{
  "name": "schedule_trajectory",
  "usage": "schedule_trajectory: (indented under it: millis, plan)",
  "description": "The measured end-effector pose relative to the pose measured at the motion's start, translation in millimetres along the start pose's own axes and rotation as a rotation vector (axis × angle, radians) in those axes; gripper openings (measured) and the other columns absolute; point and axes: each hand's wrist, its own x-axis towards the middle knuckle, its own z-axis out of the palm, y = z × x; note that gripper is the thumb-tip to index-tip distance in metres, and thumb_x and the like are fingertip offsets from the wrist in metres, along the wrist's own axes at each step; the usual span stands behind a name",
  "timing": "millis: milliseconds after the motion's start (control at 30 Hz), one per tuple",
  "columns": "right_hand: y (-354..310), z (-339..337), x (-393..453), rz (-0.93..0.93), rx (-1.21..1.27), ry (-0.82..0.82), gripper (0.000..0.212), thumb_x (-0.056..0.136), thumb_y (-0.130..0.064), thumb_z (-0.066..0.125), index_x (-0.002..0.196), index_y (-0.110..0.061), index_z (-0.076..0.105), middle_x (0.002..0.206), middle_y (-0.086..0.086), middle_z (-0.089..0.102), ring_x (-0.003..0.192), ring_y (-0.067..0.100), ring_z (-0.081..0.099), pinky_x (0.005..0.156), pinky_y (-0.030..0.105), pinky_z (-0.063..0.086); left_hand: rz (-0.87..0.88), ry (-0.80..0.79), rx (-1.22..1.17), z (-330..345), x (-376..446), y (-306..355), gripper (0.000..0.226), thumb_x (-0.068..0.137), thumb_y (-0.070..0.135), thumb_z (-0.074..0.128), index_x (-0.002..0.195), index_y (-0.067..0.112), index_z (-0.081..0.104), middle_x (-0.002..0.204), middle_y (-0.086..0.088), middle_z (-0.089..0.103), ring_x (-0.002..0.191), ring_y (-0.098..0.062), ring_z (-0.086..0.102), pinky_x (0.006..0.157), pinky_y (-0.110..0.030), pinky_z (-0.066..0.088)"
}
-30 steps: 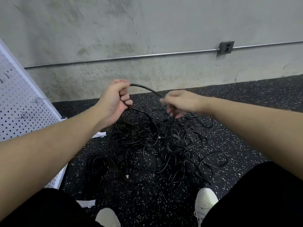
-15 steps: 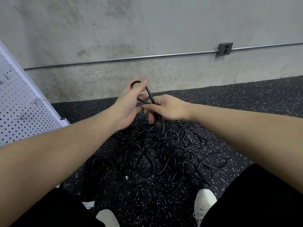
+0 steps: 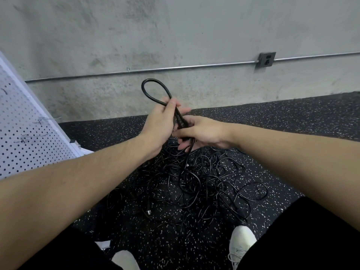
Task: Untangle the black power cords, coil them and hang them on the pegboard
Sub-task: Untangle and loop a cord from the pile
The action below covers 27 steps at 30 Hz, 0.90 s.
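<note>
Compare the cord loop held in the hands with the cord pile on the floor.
The cord loop forms one neat oval; the cord pile is a tangled sprawl. The loop stands raised, gripped by the left hand and right hand; the pile lies on the floor. Both are black.

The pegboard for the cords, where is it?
In the head view the white pegboard leans at the far left, beside the person's left forearm, with the tangled cord pile on the speckled floor to its right.
</note>
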Motion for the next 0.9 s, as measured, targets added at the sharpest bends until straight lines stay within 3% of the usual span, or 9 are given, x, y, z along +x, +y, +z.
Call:
schedule_trajectory:
  millis: [100,200,333,433,533,667,767,833,900]
  plan:
    - [-2,8,-1,0.038,0.192,-0.046,0.041,0.102,-0.012,0.058,0.133,-0.03,0.038,0.095,0.011,0.065,0.08,0.025,0.073,0.094,0.051,0.058,0.083,0.096,0.138,3,4,-4,0.026,0.111,0.038,0.036,0.095,0.024,0.052,0.088,-0.006,0.074,0.096,-0.017,0.073,0.092,-0.029,0.054]
    - [-4,12,1,0.098,0.211,-0.03,0.029,0.106,-0.022,0.051,0.133,-0.016,0.042,0.094,0.011,0.064,0.061,0.016,0.066,0.074,0.038,0.064,0.12,0.137,0.157,6,7,-2,0.025,0.112,0.03,0.034,0.092,0.023,0.046,0.07,0.004,0.062,0.091,-0.018,0.071,0.095,-0.032,0.051]
    - [-1,12,4,0.098,0.171,-0.059,0.016,0.107,-0.032,0.045,0.112,-0.017,0.047,0.078,0.001,0.049,0.052,0.009,0.03,0.05,0.023,0.038,0.01,-0.041,0.166,1,7,-7,0.021,0.109,0.038,0.044,0.118,0.025,0.058,0.102,0.007,0.066,0.103,-0.009,0.064,0.09,-0.028,0.053]
    - [0,9,-2,0.098,0.252,-0.175,0.033,0.108,-0.034,0.037,0.08,-0.018,0.043,0.062,-0.004,0.037,0.046,0.006,0.017,0.042,0.02,0.014,-0.019,-0.191,0.113,-8,4,-13,0.028,0.108,0.04,0.046,0.126,0.027,0.062,0.124,0.013,0.068,0.112,-0.002,0.065,0.087,-0.021,0.052]
    - [-2,7,-4,0.102,0.307,-0.22,0.051,0.107,-0.043,0.037,0.065,-0.022,0.056,0.059,-0.006,0.031,0.045,0.006,0.011,0.044,0.022,0.005,-0.063,-0.219,0.023,-16,1,-9,0.026,0.109,0.037,0.045,0.113,0.025,0.068,0.123,0.01,0.073,0.11,-0.004,0.068,0.077,-0.019,0.053]
    - [-4,2,-2,0.077,0.268,-0.192,0.033,0.102,-0.051,0.047,0.09,-0.02,0.048,0.062,-0.005,0.034,0.049,0.009,0.014,0.041,0.018,0.016,-0.048,-0.139,-0.064,-20,2,-6,0.032,0.107,0.039,0.048,0.097,0.024,0.075,0.102,0.0,0.078,0.098,-0.013,0.072,0.089,-0.029,0.055]
    - [4,-2,-1,0.063,0.043,-0.172,0.034,0.097,-0.054,0.056,0.103,-0.021,0.057,0.067,0.0,0.05,0.061,0.015,0.049,0.073,0.035,0.053,-0.012,-0.038,-0.08,-21,3,-3,0.027,0.104,0.039,0.054,0.095,0.023,0.074,0.067,-0.001,0.063,0.092,-0.023,0.077,0.092,-0.035,0.056]
    - [12,-3,-2,0.078,-0.187,-0.186,0.029,0.095,-0.049,0.063,0.087,-0.02,0.06,0.075,-0.001,0.061,0.077,0.019,0.056,0.088,0.041,0.05,0.002,0.008,-0.063,-21,3,0,0.024,0.103,0.042,0.056,0.1,0.023,0.07,0.053,0.007,0.049,0.079,-0.027,0.078,0.082,-0.031,0.056]
    - [19,-3,-2,0.117,-0.358,-0.194,0.027,0.094,-0.042,0.068,0.079,-0.022,0.058,0.08,-0.003,0.063,0.08,0.017,0.056,0.083,0.037,0.05,0.033,0.044,0.02,-19,0,2,0.024,0.103,0.044,0.056,0.1,0.023,0.067,0.049,0.012,0.047,0.06,-0.023,0.073,0.064,-0.026,0.054]
